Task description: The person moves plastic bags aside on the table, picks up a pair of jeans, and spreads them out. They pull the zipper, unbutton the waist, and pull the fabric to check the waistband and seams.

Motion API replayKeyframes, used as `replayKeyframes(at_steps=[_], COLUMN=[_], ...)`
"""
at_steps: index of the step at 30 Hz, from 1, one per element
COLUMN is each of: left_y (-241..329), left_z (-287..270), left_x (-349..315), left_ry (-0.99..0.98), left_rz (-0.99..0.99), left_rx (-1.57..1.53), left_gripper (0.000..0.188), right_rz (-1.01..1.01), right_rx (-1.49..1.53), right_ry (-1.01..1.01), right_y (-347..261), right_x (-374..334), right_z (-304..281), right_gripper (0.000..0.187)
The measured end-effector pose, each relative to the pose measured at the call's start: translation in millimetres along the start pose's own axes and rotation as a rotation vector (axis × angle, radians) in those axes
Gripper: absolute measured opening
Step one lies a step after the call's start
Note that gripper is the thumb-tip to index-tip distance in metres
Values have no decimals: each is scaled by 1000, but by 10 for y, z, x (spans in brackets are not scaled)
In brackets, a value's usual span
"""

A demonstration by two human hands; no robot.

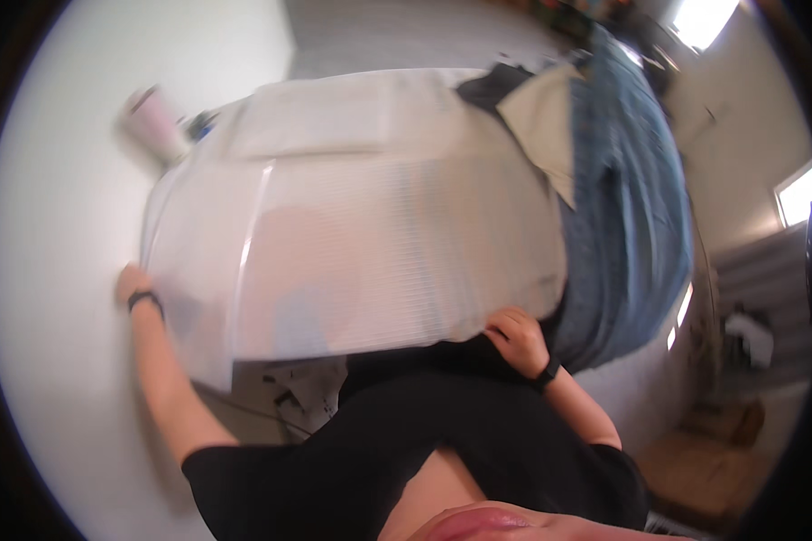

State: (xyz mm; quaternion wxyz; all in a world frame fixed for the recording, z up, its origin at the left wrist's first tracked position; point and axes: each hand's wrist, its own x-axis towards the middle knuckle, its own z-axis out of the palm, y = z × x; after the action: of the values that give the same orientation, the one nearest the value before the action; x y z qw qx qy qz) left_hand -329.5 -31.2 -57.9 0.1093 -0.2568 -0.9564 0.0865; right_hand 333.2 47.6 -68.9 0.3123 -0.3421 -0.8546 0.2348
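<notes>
A whitish, see-through striped plastic sheet (pixel 334 234) lies over the table, with a crease running across its left part. My left hand (pixel 133 284), with a dark band at the wrist, is at the sheet's left edge, close to the wall. Blur smears its fingers, so their hold is unclear. At the near right edge, my right hand (pixel 519 338) has its fingers curled closed on the sheet's border. A dark watch is on that wrist. Blue denim clothing (pixel 627 207) lies over the table's right end, beyond my right hand.
A cream cloth (pixel 546 126) and a dark cloth (pixel 494 86) lie by the denim. A pale flat piece (pixel 316 117) rests on the far part of the table. A pink cylindrical container (pixel 156 122) stands at the far left by the white wall (pixel 63 225). Brown boxes (pixel 708 464) are on the right.
</notes>
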Motion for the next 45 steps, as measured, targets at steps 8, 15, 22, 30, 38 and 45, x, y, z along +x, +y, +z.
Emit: replayKeyframes(at_steps=[8,15,22,30,38,45], left_y=[1337,1716,2006,1951,1946,1906], left_z=[-1673,-1390,-1061,-994,-920,-936], left_x=[-1883,-3117,-3464,-3480,-3393,-3354], left_ry=[273,-231,-39,127,127,76], left_rz=[625,1159,1344,1358,1380,1375], left_rx=[-501,-666,-421,-381,-387,-432], left_gripper=[29,40,60,58,42,38], right_rz=[135,336,847,647,640,459], right_rx=[56,214,1740,1928,2309,1908], right_ry=[107,288,307,856,1348,1306], right_y=[3,-132,228,472,590,552], right_x=[-162,-628,-1110,-986,-1021,-1141], right_z=[0,-107,126,183,-143,-623], right_gripper=[12,13,65,80,51,28])
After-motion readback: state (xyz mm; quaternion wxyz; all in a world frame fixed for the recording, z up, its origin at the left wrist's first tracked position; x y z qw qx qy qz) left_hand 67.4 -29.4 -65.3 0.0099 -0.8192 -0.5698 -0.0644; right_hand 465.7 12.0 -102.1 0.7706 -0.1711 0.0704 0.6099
